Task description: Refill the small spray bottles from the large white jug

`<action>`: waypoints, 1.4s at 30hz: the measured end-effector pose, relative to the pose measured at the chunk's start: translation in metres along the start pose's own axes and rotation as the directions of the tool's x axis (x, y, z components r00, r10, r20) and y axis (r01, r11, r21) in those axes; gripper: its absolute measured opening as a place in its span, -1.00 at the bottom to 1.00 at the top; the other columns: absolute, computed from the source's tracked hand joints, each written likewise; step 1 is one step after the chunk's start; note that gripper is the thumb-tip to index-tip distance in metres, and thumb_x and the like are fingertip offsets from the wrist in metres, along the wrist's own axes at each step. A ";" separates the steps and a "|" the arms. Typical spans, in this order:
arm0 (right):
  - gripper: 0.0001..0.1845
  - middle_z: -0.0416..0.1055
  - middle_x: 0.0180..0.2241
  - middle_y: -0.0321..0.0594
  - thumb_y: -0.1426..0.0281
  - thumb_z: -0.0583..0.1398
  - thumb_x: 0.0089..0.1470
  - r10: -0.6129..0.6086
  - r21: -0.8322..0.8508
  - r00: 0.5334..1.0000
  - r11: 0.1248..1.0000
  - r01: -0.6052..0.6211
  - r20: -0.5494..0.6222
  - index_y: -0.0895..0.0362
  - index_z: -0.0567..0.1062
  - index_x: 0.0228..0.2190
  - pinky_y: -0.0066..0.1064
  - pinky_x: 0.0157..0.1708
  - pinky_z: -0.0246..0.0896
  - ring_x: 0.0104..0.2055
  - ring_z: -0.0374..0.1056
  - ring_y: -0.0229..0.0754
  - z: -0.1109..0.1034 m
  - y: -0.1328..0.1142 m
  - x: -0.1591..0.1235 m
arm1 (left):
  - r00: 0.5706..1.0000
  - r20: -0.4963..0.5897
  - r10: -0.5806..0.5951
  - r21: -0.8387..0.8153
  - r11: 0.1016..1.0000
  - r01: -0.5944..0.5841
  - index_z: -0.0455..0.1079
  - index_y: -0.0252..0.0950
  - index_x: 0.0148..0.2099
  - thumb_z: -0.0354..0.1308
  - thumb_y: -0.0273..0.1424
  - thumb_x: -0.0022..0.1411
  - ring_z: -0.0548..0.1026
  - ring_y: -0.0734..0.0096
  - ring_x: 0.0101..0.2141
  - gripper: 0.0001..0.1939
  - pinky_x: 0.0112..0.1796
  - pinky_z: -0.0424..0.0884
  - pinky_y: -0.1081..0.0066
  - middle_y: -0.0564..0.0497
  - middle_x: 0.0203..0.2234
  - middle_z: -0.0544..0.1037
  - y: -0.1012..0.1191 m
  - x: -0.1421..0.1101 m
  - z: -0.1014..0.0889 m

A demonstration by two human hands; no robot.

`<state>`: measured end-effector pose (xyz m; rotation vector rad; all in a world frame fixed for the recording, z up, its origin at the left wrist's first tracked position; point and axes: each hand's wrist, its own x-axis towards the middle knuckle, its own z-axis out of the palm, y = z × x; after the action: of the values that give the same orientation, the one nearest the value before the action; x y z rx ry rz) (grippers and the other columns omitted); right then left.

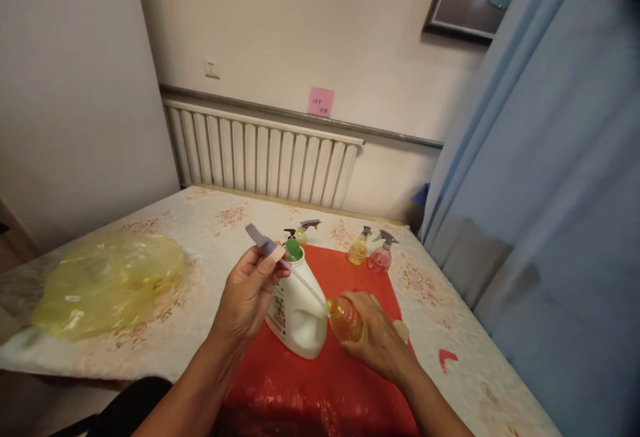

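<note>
My left hand point(250, 290) pinches a grey sprayer head point(267, 244) by its pale collar. From that head a thin clear dip tube point(307, 287) slants down to the right, its tip close to the mouth of a small transparent yellow bottle point(345, 320). I cannot tell whether the tip is inside the mouth. My right hand point(375, 334) is wrapped round this bottle, which is tilted with its mouth towards the left. Between my hands, a big white jug point(303, 330) with a green piece point(293, 249) in its mouth stands behind the tube, partly covered by my left fingers.
A red sheet point(325, 390) lies on the flowered tablecloth point(205, 224). Farther back stand a yellow spray bottle point(357, 250), a pink one point(380, 259) and another pale yellow bottle point(301, 234). A yellow plastic bag point(115, 284) is at left; a red scrap point(447, 359) lies right.
</note>
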<state>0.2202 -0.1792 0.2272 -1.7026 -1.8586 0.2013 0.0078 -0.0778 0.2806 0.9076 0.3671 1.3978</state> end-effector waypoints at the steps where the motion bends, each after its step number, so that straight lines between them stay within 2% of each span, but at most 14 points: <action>1: -0.36 0.34 -0.06 -0.18 0.56 0.22 -0.22 0.011 0.003 1.000 1.000 -0.011 -0.004 0.06 0.32 -0.02 -0.21 0.02 0.15 0.02 0.22 -0.02 0.000 0.002 -0.002 | 1.000 0.004 0.006 0.005 1.000 -0.006 0.47 -0.34 -0.17 0.31 -0.42 0.11 0.47 0.51 -0.36 -0.79 -0.36 0.42 0.57 0.02 -0.35 0.55 0.001 0.000 0.002; 7: -0.31 0.33 -0.04 -0.19 0.55 0.23 -0.26 0.040 0.041 0.999 0.998 -0.040 -0.015 0.06 0.33 0.00 -0.22 0.03 0.13 0.02 0.21 -0.02 -0.002 0.005 -0.012 | 0.999 0.031 -0.011 0.055 0.998 0.009 0.46 -0.34 -0.16 0.31 -0.39 0.12 0.45 0.53 -0.37 -0.77 -0.36 0.41 0.58 0.04 -0.37 0.52 -0.005 -0.004 0.014; 12: -0.34 0.35 -0.07 -0.22 0.55 0.25 -0.26 0.028 0.129 1.000 0.991 -0.027 -0.009 0.05 0.34 -0.03 -0.25 -0.01 0.15 -0.02 0.24 -0.05 -0.005 -0.006 -0.012 | 0.996 0.054 -0.078 0.149 0.986 0.069 0.46 -0.29 -0.14 0.32 -0.37 0.10 0.42 0.57 -0.38 -0.74 -0.29 0.36 0.58 0.08 -0.34 0.51 -0.031 -0.016 0.019; 17: -0.41 0.37 -0.12 -0.21 0.50 0.26 -0.21 0.038 0.163 0.999 0.986 -0.034 -0.023 0.06 0.34 -0.05 -0.24 -0.05 0.17 -0.08 0.26 -0.06 -0.006 -0.015 -0.012 | 0.960 0.176 -0.219 0.308 0.938 0.157 0.45 -0.27 -0.12 0.31 -0.34 0.08 0.45 0.38 -0.21 -0.71 -0.15 0.32 0.46 0.03 -0.25 0.53 -0.062 -0.034 0.014; 20: -0.45 0.37 -0.14 -0.21 0.50 0.25 -0.18 0.037 0.165 0.999 0.986 -0.032 -0.028 0.07 0.35 -0.07 -0.23 -0.05 0.16 -0.09 0.26 -0.06 -0.007 -0.019 -0.013 | 0.937 0.214 -0.275 0.355 0.916 0.187 0.45 -0.27 -0.10 0.27 -0.29 0.11 0.46 0.26 -0.16 -0.70 -0.10 0.33 0.37 0.00 -0.21 0.55 -0.071 -0.042 0.013; 23: -0.50 0.39 -0.17 -0.22 0.49 0.26 -0.17 0.049 0.170 0.999 0.984 -0.045 -0.020 0.07 0.37 -0.11 -0.24 -0.10 0.18 -0.12 0.27 -0.07 -0.008 -0.021 -0.013 | 0.926 0.233 -0.296 0.413 0.892 0.181 0.42 -0.26 -0.03 0.23 -0.27 0.14 0.46 0.22 -0.14 -0.66 -0.09 0.32 0.33 -0.02 -0.15 0.56 -0.071 -0.047 0.013; 29: -0.40 0.40 -0.15 -0.22 0.49 0.32 -0.25 0.052 0.265 0.999 0.963 -0.047 -0.011 0.07 0.39 -0.07 -0.25 -0.10 0.20 -0.11 0.29 -0.07 -0.004 -0.018 -0.014 | 0.913 0.335 -0.232 0.592 0.805 -0.013 0.38 -0.24 0.02 0.10 -0.33 0.26 0.43 0.24 -0.11 -0.71 -0.05 0.30 0.34 -0.03 -0.07 0.52 -0.061 -0.050 0.014; 32: -0.32 0.40 -0.11 -0.21 0.54 0.32 -0.31 0.059 0.304 0.998 0.951 -0.056 0.001 0.07 0.38 -0.05 -0.24 -0.06 0.20 -0.07 0.29 -0.05 -0.002 -0.016 -0.016 | 0.893 0.375 -0.248 0.639 0.768 -0.055 0.38 -0.23 0.02 0.09 -0.35 0.27 0.39 0.21 -0.04 -0.73 0.02 0.25 0.32 -0.03 -0.04 0.49 -0.057 -0.049 0.014; 37: -0.29 0.41 -0.06 -0.18 0.51 0.31 -0.30 0.059 0.345 0.998 0.937 -0.055 0.000 0.07 0.37 -0.01 -0.21 -0.02 0.21 -0.03 0.31 -0.02 0.002 -0.012 -0.016 | 0.826 0.422 -0.373 0.582 0.811 0.069 0.37 -0.22 0.01 0.08 -0.30 0.29 0.42 0.23 -0.07 -0.73 -0.02 0.29 0.33 -0.01 -0.06 0.49 -0.052 -0.042 0.020; 42: -0.31 0.42 -0.08 -0.17 0.48 0.31 -0.28 0.092 0.328 0.995 0.942 -0.073 -0.042 0.08 0.37 -0.01 -0.19 -0.04 0.22 -0.06 0.32 -0.02 0.006 -0.011 -0.016 | 0.851 0.356 -0.387 0.514 0.841 0.167 0.38 -0.25 -0.06 0.17 -0.24 0.22 0.45 0.26 -0.15 -0.72 -0.08 0.33 0.33 0.02 -0.20 0.53 -0.059 -0.041 0.030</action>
<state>0.2077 -0.1948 0.2227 -1.5384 -1.6096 0.4641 0.0613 -0.1210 0.2450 1.4752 0.4722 0.7887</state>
